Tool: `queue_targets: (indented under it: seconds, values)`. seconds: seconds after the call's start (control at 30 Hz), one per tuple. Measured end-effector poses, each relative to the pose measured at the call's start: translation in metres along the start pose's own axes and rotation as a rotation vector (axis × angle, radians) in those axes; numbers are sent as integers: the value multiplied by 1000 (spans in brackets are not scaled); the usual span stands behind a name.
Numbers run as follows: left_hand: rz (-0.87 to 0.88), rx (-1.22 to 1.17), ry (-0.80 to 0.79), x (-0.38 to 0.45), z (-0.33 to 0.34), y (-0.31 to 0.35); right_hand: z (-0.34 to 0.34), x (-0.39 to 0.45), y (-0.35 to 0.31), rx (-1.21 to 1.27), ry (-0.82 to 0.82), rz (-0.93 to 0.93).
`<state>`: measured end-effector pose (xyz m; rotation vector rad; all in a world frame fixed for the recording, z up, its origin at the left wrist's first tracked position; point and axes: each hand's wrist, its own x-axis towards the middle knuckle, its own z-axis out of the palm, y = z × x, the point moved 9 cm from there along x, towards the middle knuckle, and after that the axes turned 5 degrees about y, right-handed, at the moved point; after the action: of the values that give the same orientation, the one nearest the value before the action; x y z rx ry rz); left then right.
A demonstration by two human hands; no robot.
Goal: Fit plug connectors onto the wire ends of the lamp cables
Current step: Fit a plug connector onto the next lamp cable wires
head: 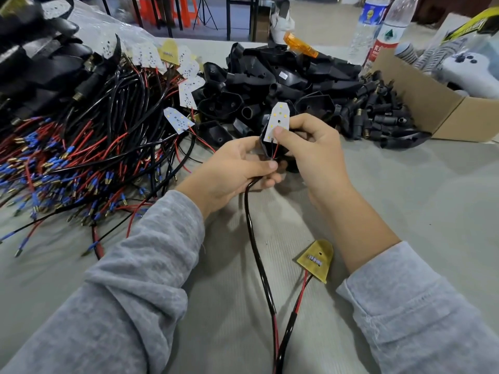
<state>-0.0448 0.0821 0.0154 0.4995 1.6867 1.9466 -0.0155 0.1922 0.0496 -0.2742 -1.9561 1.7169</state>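
My right hand (310,147) pinches a small white LED board (278,121) with yellow chips between thumb and fingers. Thin red and black wires run from the board's lower end down into a black plastic housing (266,148), mostly hidden behind both hands. My left hand (237,168) grips the black lamp cable (255,238) right where it leaves the housing. The cable trails toward me over the table. A second cable with a yellow-backed board (316,260) lies face down near my right forearm.
A tangle of red and black cables with blue-sleeved terminals (67,163) fills the left. Black lamp housings (270,79) are heaped behind my hands, with black plug connectors (378,114) to their right. A cardboard box (421,101) and two water bottles (378,28) stand at the back right.
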Motion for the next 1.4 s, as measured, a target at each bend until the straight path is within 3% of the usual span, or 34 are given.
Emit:
queue_targets:
  seconds: [0.27,0.47,0.87,1.1,1.4]
  values:
    - [-37,-121,16,1,0,0,2,2,3,29,-4,31]
    - [-92,-223,53,4,-4,-4,5,-1,-11,-185,-1,-146]
    - [-152,-170,166,4,-10,-10,1,1,-3,-147,16,-56]
    - [-141,-108,214,3,-12,-10,5,2,7,34,-52,72]
    - [-85,-62,209,3,-12,-6,4,1,-2,-141,-11,-50]
